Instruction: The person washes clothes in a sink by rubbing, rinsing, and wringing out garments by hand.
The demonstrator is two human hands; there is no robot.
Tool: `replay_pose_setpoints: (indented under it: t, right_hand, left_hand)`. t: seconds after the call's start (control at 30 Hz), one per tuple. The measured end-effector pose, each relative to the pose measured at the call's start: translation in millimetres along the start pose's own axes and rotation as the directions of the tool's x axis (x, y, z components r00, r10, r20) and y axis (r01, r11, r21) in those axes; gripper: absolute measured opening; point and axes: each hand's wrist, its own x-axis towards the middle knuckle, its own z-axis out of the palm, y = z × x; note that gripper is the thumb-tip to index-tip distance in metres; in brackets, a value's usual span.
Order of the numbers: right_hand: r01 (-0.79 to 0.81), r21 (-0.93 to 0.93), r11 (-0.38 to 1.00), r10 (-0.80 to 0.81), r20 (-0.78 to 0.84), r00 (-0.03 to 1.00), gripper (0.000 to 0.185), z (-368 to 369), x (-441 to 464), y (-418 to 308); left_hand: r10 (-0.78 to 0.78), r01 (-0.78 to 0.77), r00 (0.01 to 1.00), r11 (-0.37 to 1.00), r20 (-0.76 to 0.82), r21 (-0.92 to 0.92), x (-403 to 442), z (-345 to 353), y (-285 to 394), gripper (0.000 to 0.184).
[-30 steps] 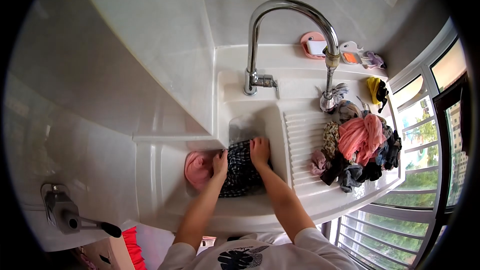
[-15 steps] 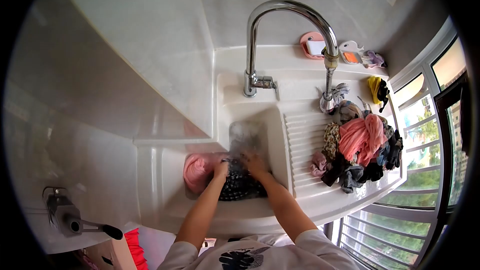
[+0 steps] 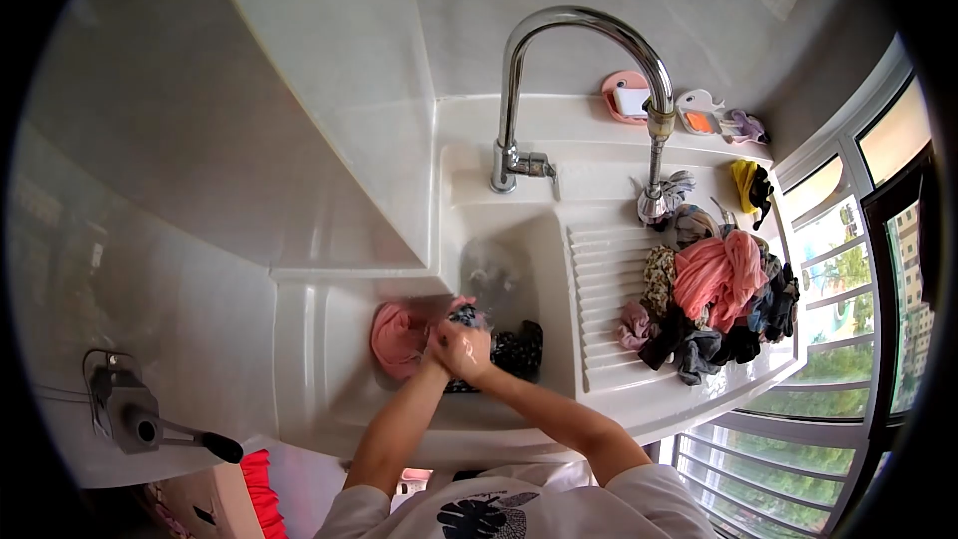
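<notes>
Both my hands are pressed together in the basin of the white sink [image 3: 549, 279], wrapped round a black garment with small white marks [image 3: 518, 350]. My right hand [image 3: 467, 350] lies over the bunched cloth and partly covers my left hand [image 3: 437, 347], whose fingers are mostly hidden. A bit of the dark fabric pokes out above the knuckles, and the rest trails to the right in the basin. Soaked pink cloth [image 3: 397, 341] lies in the water against my left hand.
A curved chrome faucet [image 3: 511, 100] arches over the sink. On the ribbed washboard [image 3: 604, 279] sits a heap of clothes with a pink garment [image 3: 718, 274] on top. Soap dishes [image 3: 627, 100] stand on the back ledge, and a yellow and black cloth [image 3: 746, 185] lies at the right.
My hands were apart, spread on the black garment in the water. My right hand has moved left to meet the left one, and the garment is now bunched between them.
</notes>
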Motion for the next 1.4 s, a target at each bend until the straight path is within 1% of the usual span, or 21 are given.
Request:
replay_pose_setpoints:
  t: [0.17, 0.2, 0.27, 0.33, 0.4, 0.43, 0.57, 0.63, 0.67, 0.7, 0.77, 0.87, 0.9, 0.97, 1.07, 1.13, 1.2, 1.23, 1.27, 1.33, 1.4]
  right_hand:
    - [-0.122, 0.06, 0.991, 0.128, -0.11, 0.986, 0.013, 1, 34, 49]
    - [-0.121, 0.044, 0.992, 0.124, -0.081, 0.989, 0.014, -1, 40, 71]
    - [-0.17, 0.244, 0.955, 0.153, 0.086, 0.984, 0.027, -16, 47, 101]
    - [-0.27, 0.32, 0.908, 0.236, 0.142, 0.961, 0.045, -13, 42, 130]
    - [-0.262, -0.323, 0.909, 0.368, 0.332, 0.868, 0.052, -23, 33, 134]
    - [-0.218, -0.429, 0.877, 0.458, 0.604, 0.652, 0.057, -28, 34, 131]
    - [0.0, -0.563, 0.826, 0.43, 0.631, 0.645, 0.047, 26, -9, 155]
    - [0.114, -0.137, 0.984, 0.101, 0.957, 0.272, 0.034, 19, 8, 148]
    - [-0.053, -0.163, 0.985, 0.171, 0.93, 0.326, 0.029, 10, 20, 144]
    - [-0.22, -0.176, 0.959, 0.248, 0.898, 0.363, 0.024, -7, 38, 131]
    - [-0.209, -0.106, 0.972, 0.233, 0.521, 0.821, 0.026, -18, 58, 139]
    - [-0.314, -0.085, 0.946, 0.325, 0.201, 0.924, 0.027, -57, 86, 107]
    - [-0.165, -0.113, 0.98, 0.176, 0.09, 0.98, 0.028, -46, 88, 119]
    - [-0.083, -0.027, 0.996, 0.084, 0.035, 0.996, 0.035, -24, 77, 131]
    - [0.087, -0.352, 0.932, -0.059, 0.09, 0.994, 0.031, 13, 34, 149]
    - [0.062, -0.293, 0.954, -0.031, 0.109, 0.993, 0.03, 26, 15, 157]
    - [0.023, -0.174, 0.984, 0.004, 0.156, 0.988, 0.028, 42, 2, 171]
    - [0.002, -0.112, 0.994, 0.019, 0.182, 0.983, 0.028, 47, -2, 174]
    - [-0.022, -0.048, 0.999, 0.032, 0.207, 0.978, 0.029, 53, -5, 178]
    - [-0.117, -0.184, 0.976, 0.164, 0.27, 0.949, 0.026, 35, 7, 161]
    - [-0.192, -0.327, 0.925, 0.295, 0.305, 0.905, 0.024, 17, 13, 139]
  left_hand:
    - [0.115, -0.091, 0.974, 0.987, -0.195, 0.13, -39, 26, 12, 0.035]
    - [-0.022, 0.029, 0.994, 0.998, -0.111, 0.062, -54, 25, 23, 0.035]
    - [0.158, -0.131, 0.972, 0.979, -0.176, 0.156, -107, 45, 52, 0.035]
    - [0.434, -0.388, 0.876, 0.894, -0.211, 0.226, -78, -49, 59, 0.037]
    - [0.794, -0.21, 0.596, 0.302, -0.123, 0.93, -103, -59, 75, 0.039]
    - [0.872, -0.057, 0.471, -0.12, 0.133, 0.991, -113, -51, 77, 0.042]
    - [0.69, -0.141, 0.547, -0.483, 0.475, 0.864, -139, 31, 65, 0.041]
    - [0.517, -0.364, 0.717, -0.295, 0.468, 0.883, -113, 29, 55, 0.036]
    - [0.369, -0.4, 0.837, -0.091, 0.405, 0.912, -103, 29, 52, 0.035]
    - [0.371, -0.398, 0.838, -0.086, 0.4, 0.913, -86, 20, 45, 0.035]
    - [0.339, -0.295, 0.779, -0.545, 0.528, 0.785, -55, 3, 30, 0.032]
    - [0.264, -0.102, 0.913, -0.591, 0.311, 0.801, -54, 49, 21, 0.036]
    - [0.264, -0.106, 0.911, -0.594, 0.317, 0.798, -45, 52, 15, 0.036]
    - [0.092, -0.512, 0.83, -0.268, 0.55, 0.817, -24, 37, -4, 0.04]
    - [0.265, -0.557, 0.783, -0.104, 0.563, 0.824, 3, -2, -9, 0.044]
    - [0.348, -0.405, 0.82, -0.208, 0.454, 0.89, -15, 4, -6, 0.046]
    - [-0.001, -0.088, 0.996, -0.316, 0.092, 0.945, -20, 11, -2, 0.05]
    - [-0.229, -0.253, 0.954, -0.265, 0.194, 0.93, -23, 8, 3, 0.052]
    - [-0.232, -0.249, 0.954, -0.265, 0.189, 0.932, -26, 5, 10, 0.052]
    - [-0.535, 0.019, 0.843, 0.118, 0.047, 0.993, -35, 0, 28, 0.056]
    - [-0.508, 0.048, 0.862, 0.087, 0.003, 0.995, -19, -23, 25, 0.054]
